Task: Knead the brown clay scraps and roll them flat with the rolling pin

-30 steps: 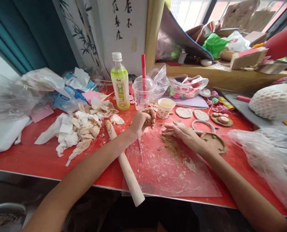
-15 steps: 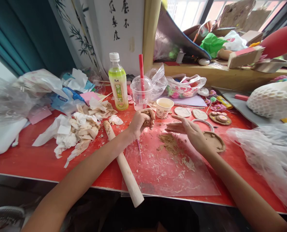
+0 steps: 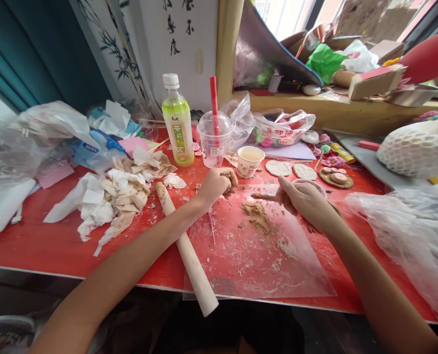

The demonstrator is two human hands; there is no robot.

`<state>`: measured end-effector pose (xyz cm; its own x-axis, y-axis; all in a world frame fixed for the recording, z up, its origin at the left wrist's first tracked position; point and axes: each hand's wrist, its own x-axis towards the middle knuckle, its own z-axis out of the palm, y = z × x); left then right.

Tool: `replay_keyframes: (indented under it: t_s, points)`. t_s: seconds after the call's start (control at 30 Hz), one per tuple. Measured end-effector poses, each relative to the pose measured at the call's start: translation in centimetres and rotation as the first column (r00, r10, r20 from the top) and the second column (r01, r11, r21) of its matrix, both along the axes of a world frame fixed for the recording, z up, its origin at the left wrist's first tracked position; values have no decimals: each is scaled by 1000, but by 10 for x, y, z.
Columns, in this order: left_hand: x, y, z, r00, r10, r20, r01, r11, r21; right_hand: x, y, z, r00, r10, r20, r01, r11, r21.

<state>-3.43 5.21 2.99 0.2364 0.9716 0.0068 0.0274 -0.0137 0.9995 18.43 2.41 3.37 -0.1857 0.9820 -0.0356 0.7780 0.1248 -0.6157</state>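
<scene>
My left hand [image 3: 218, 186] is closed in a loose fist above the back edge of the clear plastic sheet [image 3: 237, 275]. Brown clay [image 3: 226, 175] shows at its curled fingers. To its right, my right hand [image 3: 296, 199] points its index finger toward the fist, thumb raised and other fingers bent, with nothing visible in it. Beneath the gap between the hands lies a heap of brown clay crumbs [image 3: 259, 218]. A pale rolling pin [image 3: 193, 270] slants under my left forearm. My right hand partly hides a round clay piece and a ring [image 3: 320, 190].
A paper cup [image 3: 250, 162] of liquid stands behind the hands, beside a plastic cup with a red straw [image 3: 213, 142] and a drink bottle [image 3: 178, 123]. Crumpled tissues [image 3: 115, 201] lie left. Flat clay discs [image 3: 278, 168] and plastic bags [image 3: 407, 236] are at right.
My right hand has gone from flat, stretched fingers to a pointing index finger with the others bent, and has shifted slightly right. My left hand stays closed in nearly the same place.
</scene>
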Motion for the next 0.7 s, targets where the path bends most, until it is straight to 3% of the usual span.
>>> replay_keyframes:
  t_s: [0.07, 0.13, 0.17, 0.23, 0.3, 0.37, 0.47, 0.57, 0.7]
  points:
    - [0, 0, -1, 1000, -4, -21, 5, 1000, 19, -1, -2, -1, 928, 9, 374, -74, 984, 160]
    - [0, 1, -2, 999, -21, -43, 23, 999, 46, -6, -5, -5, 748, 14, 664, -209, 954, 215]
    - [0, 1, -3, 998, -28, -56, 31, 998, 60, -11, -6, -8, 667, 17, 745, -253, 945, 205]
    - [1, 2, -5, 994, -36, -98, 45, 995, 86, -21, -10, -13, 587, 48, 808, -291, 944, 156]
    - [2, 1, -8, 977, -34, -213, 67, 986, 152, -32, -13, -17, 583, 89, 807, -301, 947, 113]
    - [4, -2, -10, 898, 11, -440, 128, 950, 285, -40, -15, -19, 604, 93, 791, -277, 956, 100]
    - [8, -6, -13, 622, 146, -769, 300, 863, 407, -47, -17, -22, 635, 11, 773, -195, 970, 146]
    - [11, -8, -12, 427, 188, -885, 355, 865, 355, -50, -16, -23, 652, -22, 758, -186, 964, 188]
    - [11, -8, -9, 362, 184, -914, 314, 899, 305, -51, -14, -24, 675, -40, 736, -181, 959, 218]
